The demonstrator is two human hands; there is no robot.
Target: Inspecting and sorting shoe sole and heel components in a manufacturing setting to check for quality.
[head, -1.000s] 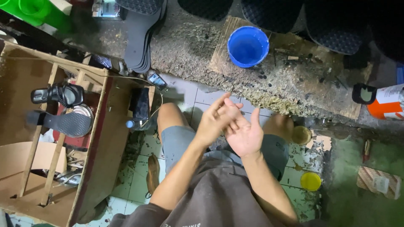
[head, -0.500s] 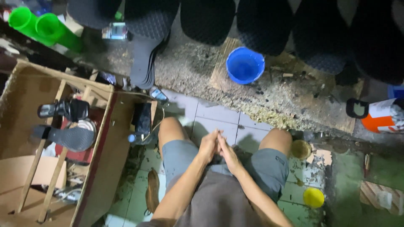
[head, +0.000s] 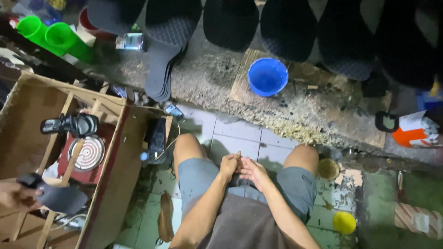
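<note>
I sit with both hands together in my lap, over grey shorts. My left hand [head: 229,164] is curled into a loose fist between my knees. My right hand [head: 253,172] lies against it, fingers stretched out and touching it. A dark patch shows just under the hands; I cannot tell whether it is an object or shadow. Neither hand visibly holds anything. At the left edge another person's hand [head: 13,195] grips a dark shoe sole [head: 60,198].
A cardboard box [head: 117,159] at left holds a wooden rack, a black sandal [head: 70,124] and a red coil hotplate [head: 87,153]. Ahead, a stone ledge carries a blue bucket [head: 267,76], stacked black soles [head: 161,69] and green tubes [head: 48,36]. A yellow lid [head: 344,222] lies on the floor.
My hands, raised and rubbing together a second ago, have dropped into my lap and closed together. The view has tilted down and left, and another person's hand now shows.
</note>
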